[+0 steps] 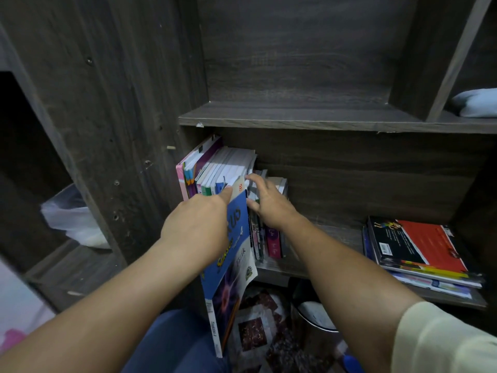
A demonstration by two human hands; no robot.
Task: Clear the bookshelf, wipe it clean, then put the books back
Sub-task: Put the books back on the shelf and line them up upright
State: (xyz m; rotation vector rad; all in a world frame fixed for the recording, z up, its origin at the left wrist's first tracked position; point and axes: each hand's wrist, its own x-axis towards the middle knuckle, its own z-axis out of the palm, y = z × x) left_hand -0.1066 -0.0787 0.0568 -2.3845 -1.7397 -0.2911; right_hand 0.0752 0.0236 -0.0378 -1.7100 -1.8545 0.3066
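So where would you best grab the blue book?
The blue book stands on edge, sticking far out of the row. Pinch its free spine end across both covers, coming from the front; its inner end sits between neighbouring books.

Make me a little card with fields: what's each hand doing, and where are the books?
Left hand: grips the blue book, which sticks out from the row
Right hand: holds the shorter books beside it
Tall books: upright at the shelf's left end
Flat stack: lying at the shelf's right end
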